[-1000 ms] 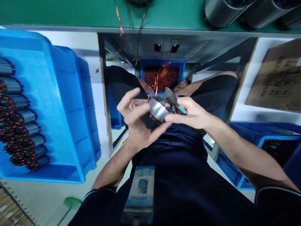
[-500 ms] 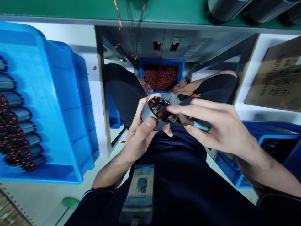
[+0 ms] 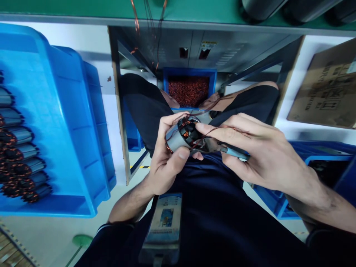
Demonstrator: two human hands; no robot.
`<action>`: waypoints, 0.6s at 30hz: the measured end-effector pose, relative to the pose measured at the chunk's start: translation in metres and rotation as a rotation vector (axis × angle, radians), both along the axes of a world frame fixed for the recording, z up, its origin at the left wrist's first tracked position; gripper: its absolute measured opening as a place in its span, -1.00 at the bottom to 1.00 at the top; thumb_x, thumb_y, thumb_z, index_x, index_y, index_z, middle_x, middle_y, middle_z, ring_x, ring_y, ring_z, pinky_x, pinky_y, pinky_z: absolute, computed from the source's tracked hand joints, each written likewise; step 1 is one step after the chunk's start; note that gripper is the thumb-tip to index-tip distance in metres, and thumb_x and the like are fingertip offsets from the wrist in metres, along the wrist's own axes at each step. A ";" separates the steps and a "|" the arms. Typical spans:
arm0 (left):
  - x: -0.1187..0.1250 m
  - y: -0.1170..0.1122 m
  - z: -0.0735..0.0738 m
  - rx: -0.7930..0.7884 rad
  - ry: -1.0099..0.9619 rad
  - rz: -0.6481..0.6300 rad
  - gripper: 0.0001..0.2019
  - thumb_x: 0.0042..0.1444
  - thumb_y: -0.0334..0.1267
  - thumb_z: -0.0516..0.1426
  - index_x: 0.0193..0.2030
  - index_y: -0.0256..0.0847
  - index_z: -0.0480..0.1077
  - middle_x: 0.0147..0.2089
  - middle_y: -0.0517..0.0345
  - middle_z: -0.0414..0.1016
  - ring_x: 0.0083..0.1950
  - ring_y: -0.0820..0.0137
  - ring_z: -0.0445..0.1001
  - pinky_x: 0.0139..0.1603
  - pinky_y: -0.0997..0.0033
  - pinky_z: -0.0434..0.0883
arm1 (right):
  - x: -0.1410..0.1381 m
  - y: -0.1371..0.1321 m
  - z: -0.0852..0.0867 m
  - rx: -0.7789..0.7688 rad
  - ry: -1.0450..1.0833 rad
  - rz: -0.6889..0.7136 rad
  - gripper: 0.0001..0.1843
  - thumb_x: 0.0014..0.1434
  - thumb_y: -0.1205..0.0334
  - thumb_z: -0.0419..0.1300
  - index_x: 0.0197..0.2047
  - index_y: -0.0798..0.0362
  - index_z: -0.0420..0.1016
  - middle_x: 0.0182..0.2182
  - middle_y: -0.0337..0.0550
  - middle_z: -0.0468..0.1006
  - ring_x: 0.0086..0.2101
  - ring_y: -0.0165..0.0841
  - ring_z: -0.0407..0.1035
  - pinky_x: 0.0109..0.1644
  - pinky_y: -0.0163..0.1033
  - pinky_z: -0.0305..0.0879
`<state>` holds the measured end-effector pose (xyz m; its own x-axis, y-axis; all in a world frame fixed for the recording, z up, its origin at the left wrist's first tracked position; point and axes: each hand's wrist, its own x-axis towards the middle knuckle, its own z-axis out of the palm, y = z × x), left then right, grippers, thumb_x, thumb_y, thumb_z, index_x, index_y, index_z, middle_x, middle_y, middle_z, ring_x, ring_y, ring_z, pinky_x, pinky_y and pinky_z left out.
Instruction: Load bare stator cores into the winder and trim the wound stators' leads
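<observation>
My left hand is closed around a motor stator, a grey metal cylinder with a black end ring and copper windings. Its wound end faces to the right. In my right hand lies a pair of cutting pliers with light blue handles, the dark jaws pointing left at the stator's end. My right index fingertip touches the black ring. Thin copper lead wires run from the stator over my right fingers. The tips of the jaws are partly hidden by the wires and the ring.
Left stands a blue bin with several stacked stators. Between the feet sits a blue box of copper wire scraps. A green bench edge with black cylinders runs above. A carton and blue crates are right.
The stator has turned in my left hand, so more of its grey side shows. Lead wires now lie across my right fingers. The pliers remain close to the wound end.
</observation>
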<state>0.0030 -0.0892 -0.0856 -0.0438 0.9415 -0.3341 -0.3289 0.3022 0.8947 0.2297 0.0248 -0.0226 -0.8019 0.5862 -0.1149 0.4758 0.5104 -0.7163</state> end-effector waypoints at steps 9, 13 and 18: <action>0.006 -0.005 -0.003 0.053 0.024 0.014 -0.38 0.45 0.21 0.29 0.52 0.15 0.29 0.28 -0.02 0.55 0.09 0.12 0.72 0.11 -0.05 0.78 | 0.005 0.000 -0.008 -0.121 0.107 -0.055 -0.45 0.51 0.30 0.34 0.49 -0.19 0.59 0.12 -0.22 0.78 -0.01 -0.26 0.71 0.12 -0.19 0.67; 0.006 -0.003 0.006 0.047 0.041 -0.037 -0.38 0.44 0.15 0.32 0.51 0.16 0.25 0.27 -0.01 0.52 0.01 0.20 0.71 0.02 0.03 0.78 | 0.004 0.002 -0.015 -0.006 0.090 -0.089 -0.37 0.50 0.32 0.29 0.55 -0.25 0.53 -0.07 -0.15 0.68 -0.09 -0.17 0.62 -0.01 -0.05 0.65; 0.003 -0.001 0.012 0.132 0.105 -0.113 -0.38 0.41 0.02 0.36 0.51 0.29 0.27 0.25 0.05 0.50 0.01 0.18 0.69 0.01 0.03 0.74 | 0.004 0.000 -0.012 0.071 0.022 -0.095 -0.32 0.52 0.16 0.28 0.63 -0.31 0.42 -0.05 -0.05 0.56 -0.03 -0.04 0.53 0.13 0.13 0.58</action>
